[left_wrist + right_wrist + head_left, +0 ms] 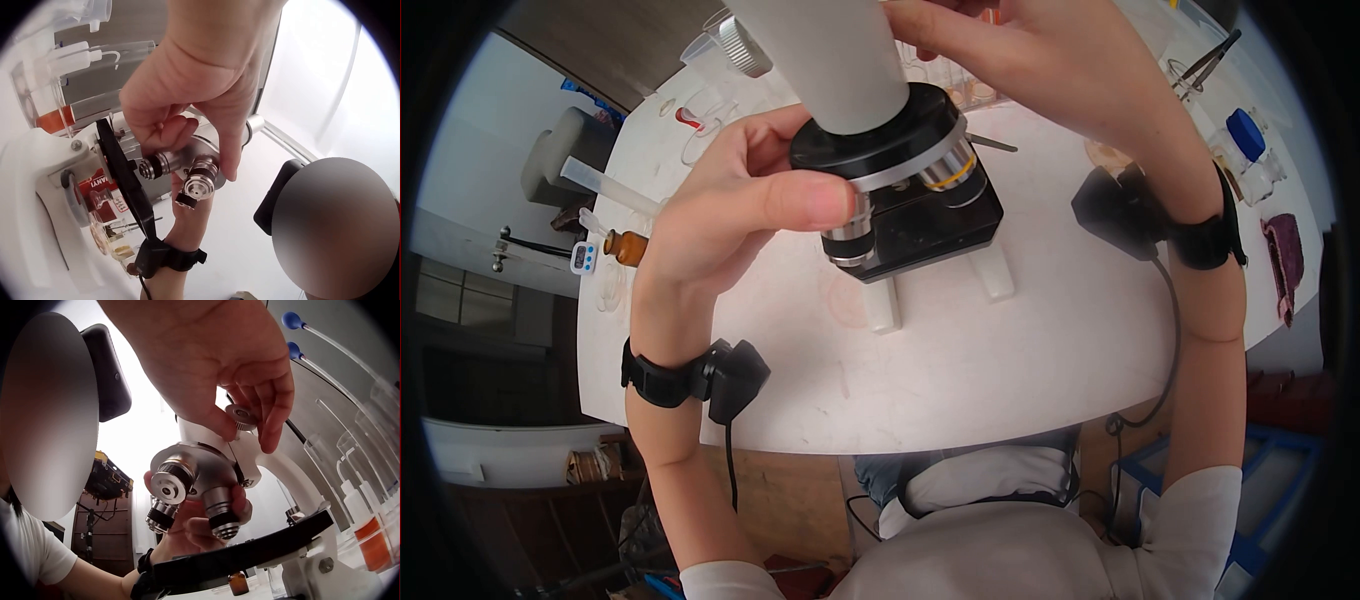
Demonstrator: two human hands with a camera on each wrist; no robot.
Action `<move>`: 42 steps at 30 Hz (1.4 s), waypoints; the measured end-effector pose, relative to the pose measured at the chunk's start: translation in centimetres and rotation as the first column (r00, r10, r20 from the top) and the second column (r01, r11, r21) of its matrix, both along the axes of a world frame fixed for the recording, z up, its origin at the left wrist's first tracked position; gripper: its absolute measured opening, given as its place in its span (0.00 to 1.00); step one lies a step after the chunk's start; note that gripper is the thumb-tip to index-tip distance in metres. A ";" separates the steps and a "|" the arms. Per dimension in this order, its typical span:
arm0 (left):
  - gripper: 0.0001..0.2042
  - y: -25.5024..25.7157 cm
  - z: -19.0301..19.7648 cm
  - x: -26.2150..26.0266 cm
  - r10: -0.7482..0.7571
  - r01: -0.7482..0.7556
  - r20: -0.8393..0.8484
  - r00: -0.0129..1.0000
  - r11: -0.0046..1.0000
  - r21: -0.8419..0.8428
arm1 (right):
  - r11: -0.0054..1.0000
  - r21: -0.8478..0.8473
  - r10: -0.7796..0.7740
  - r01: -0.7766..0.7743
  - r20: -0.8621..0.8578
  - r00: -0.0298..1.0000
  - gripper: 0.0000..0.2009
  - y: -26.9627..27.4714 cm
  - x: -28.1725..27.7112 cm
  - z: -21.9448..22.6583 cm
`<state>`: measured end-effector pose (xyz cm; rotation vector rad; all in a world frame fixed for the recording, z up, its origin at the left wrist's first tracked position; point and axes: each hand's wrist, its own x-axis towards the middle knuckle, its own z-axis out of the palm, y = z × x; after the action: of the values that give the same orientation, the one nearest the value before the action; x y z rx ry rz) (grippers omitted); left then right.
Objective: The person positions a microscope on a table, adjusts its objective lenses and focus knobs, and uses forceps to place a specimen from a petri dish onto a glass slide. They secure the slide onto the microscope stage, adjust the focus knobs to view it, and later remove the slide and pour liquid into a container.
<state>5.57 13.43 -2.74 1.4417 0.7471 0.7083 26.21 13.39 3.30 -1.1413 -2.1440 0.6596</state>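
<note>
A white microscope (830, 60) stands on the table, its black stage (930, 235) under the revolving nosepiece (890, 135). My left hand (725, 205) grips the nosepiece from the left, thumb across its near side by an objective lens (848, 243). A second objective with a yellow ring (950, 172) points down at the right. In the left wrist view, curled fingers (181, 132) lie against the turret between the objectives. On the arm's other side, my right hand (1050, 70) reaches up; the right wrist view has its thumb and fingers around a round focus knob (242, 415).
Left of the microscope are a brown bottle (626, 247), a small timer (583, 258) and a plastic cylinder (605, 185). A blue-capped bottle (1246, 135) and a folded purple cloth (1283, 262) are at the right. Tubes with orange liquid (370, 544) stand behind the microscope.
</note>
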 end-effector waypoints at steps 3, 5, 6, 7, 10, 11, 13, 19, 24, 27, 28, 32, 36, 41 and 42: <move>0.32 0.2 -0.4 -0.1 -0.018 0.018 0.034 0.999 1.000 -0.016 | 0.927 0.357 0.181 -0.115 -0.159 0.971 0.08 1.0 0.6 -3.4; 0.33 0.5 -0.8 -0.1 -0.063 0.067 0.091 0.994 0.997 -0.042 | 0.917 0.386 0.168 -0.102 -0.142 0.976 0.08 1.1 0.7 -3.7; 0.33 0.8 -0.7 -0.2 -0.064 0.068 0.093 0.994 0.997 -0.040 | 0.905 0.417 0.154 -0.089 -0.124 0.980 0.09 1.1 0.7 -3.7; 0.33 1.0 -0.7 -0.4 -0.090 0.092 0.070 0.994 0.995 -0.035 | 0.904 0.418 0.154 -0.089 -0.122 0.981 0.09 1.0 0.7 -3.6; 0.33 0.9 -0.8 -0.4 -0.101 0.103 0.056 0.993 0.994 -0.032 | 0.890 0.450 0.123 -0.072 -0.084 0.989 0.09 1.0 0.9 -3.3; 0.33 0.8 -0.8 -0.3 -0.093 0.095 0.064 0.994 0.995 -0.033 | 0.914 0.384 0.189 -0.131 -0.118 0.975 0.09 1.6 1.2 -3.1; 0.32 0.6 -0.6 -0.3 -0.080 0.081 0.049 0.996 0.996 -0.031 | 0.929 0.318 0.246 -0.187 -0.155 0.957 0.09 1.7 1.3 -3.1; 0.34 -2.2 1.2 1.3 0.169 -0.167 -0.110 0.979 0.985 0.034 | 0.858 0.508 0.137 -0.073 -0.091 0.986 0.10 1.6 0.8 -4.1; 0.37 -4.4 0.4 2.4 0.426 -0.283 -0.328 0.843 0.870 0.403 | 0.937 0.215 0.321 -0.275 -0.224 0.920 0.08 1.6 1.6 -2.5; 0.36 -4.2 0.5 2.7 0.440 -0.335 -0.319 0.839 0.881 0.333 | 0.882 0.464 0.168 -0.087 -0.136 0.976 0.07 1.0 0.5 -3.8; 0.36 -4.0 0.6 2.4 0.387 -0.299 -0.295 0.874 0.905 0.302 | 0.882 0.463 0.164 -0.084 -0.136 0.977 0.07 1.3 0.7 -3.8; 0.30 -2.9 -0.1 1.3 0.217 -0.191 -0.116 0.969 0.961 0.199 | 0.878 0.457 0.235 -0.144 -0.150 0.960 0.08 1.8 0.7 -4.2; 0.32 -0.1 -1.6 -0.9 0.024 -0.020 -0.021 0.999 0.985 0.172 | 0.852 0.514 0.176 -0.095 -0.112 0.978 0.08 1.8 0.7 -4.1; 0.36 0.8 -1.5 -1.2 -0.103 0.111 -0.058 0.993 0.980 0.165 | 0.883 0.444 0.230 -0.149 -0.133 0.964 0.08 1.4 0.8 -3.8; 0.36 0.6 -1.3 -1.0 -0.102 0.110 -0.057 0.993 0.980 0.165 | 0.866 0.493 0.147 -0.086 -0.086 0.985 0.08 1.1 0.7 -3.7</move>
<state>4.55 14.04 -4.00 1.6452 0.6545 0.6683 26.87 14.51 -0.43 -0.6818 -2.1168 0.2014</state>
